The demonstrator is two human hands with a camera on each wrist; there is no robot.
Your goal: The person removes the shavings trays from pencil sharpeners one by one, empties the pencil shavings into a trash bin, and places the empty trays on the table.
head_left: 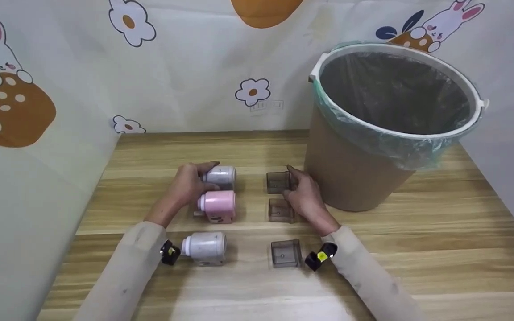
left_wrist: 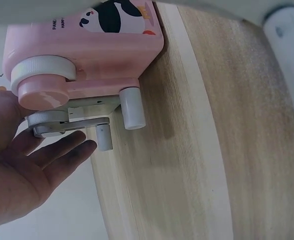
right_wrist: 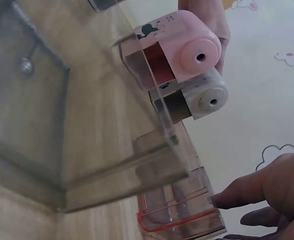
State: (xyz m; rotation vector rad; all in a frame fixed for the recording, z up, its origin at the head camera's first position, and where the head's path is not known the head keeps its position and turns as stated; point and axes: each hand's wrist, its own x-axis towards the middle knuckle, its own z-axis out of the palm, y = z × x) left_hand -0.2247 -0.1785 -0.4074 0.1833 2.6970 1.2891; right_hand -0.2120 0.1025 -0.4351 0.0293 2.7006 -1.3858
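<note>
Three hand-crank pencil sharpeners stand in a column on the table: a far white one [head_left: 222, 176], a pink one [head_left: 220, 203] with a panda print, and a near white one [head_left: 207, 246]. My left hand [head_left: 189, 182] holds the far white sharpener, fingers on its far side and thumb on its near side. Across a gap lie three see-through grey shavings drawers: far [head_left: 277, 182], middle [head_left: 280, 210] and near [head_left: 285, 253]. My right hand [head_left: 306, 194] grips the far drawer between thumb and fingers. The left wrist view shows a crank [left_wrist: 77, 124] beside the left fingers.
A tall brown bin [head_left: 355, 169] with a pale rim and a green-tinted liner stands just beyond my right hand. A printed cloth wall [head_left: 185, 89] closes off the back and sides of the wooden table [head_left: 453, 249].
</note>
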